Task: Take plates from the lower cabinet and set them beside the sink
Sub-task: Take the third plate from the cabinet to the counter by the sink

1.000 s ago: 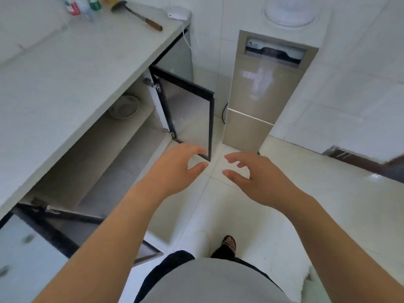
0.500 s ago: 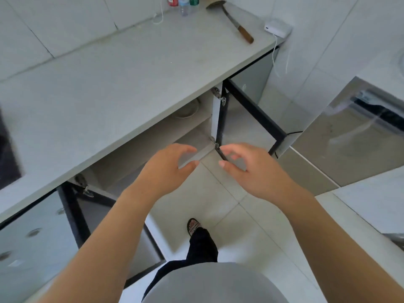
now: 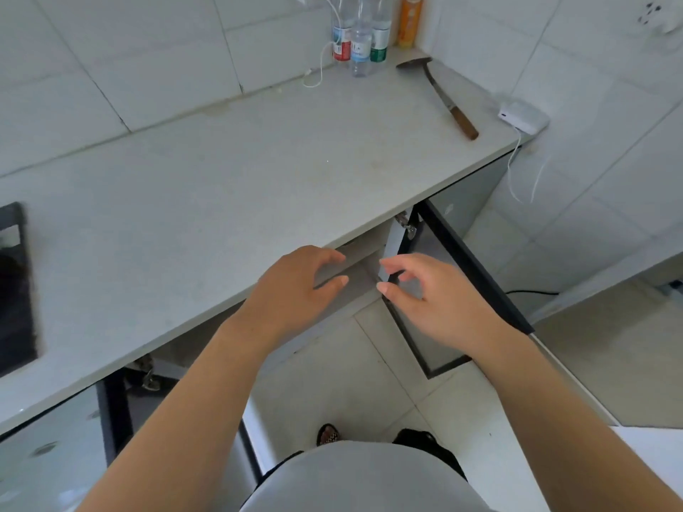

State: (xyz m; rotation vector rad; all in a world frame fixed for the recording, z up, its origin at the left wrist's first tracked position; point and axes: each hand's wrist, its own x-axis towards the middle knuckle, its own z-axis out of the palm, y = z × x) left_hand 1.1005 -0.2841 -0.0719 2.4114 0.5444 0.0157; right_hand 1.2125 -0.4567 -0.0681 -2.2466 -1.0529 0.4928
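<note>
My left hand (image 3: 295, 290) and my right hand (image 3: 432, 297) hover side by side in front of the counter edge, fingers loosely spread and holding nothing. Below them the lower cabinet (image 3: 369, 260) stands open, with its dark-framed right door (image 3: 465, 267) swung outward. The grey countertop (image 3: 221, 186) hides the cabinet's inside, so no plate shows. A dark sink edge (image 3: 14, 290) sits at the far left of the counter.
Several bottles (image 3: 360, 35) stand at the back wall by a white cable (image 3: 318, 68). A spatula with a wooden handle (image 3: 443, 94) and a white box (image 3: 523, 116) lie at the counter's right end. A second cabinet door (image 3: 114, 419) hangs open at lower left.
The view has risen from the cabinet interior to the countertop. The bowl-like dish seen on the shelf earlier is now hidden. Both hands stay empty in front of me.
</note>
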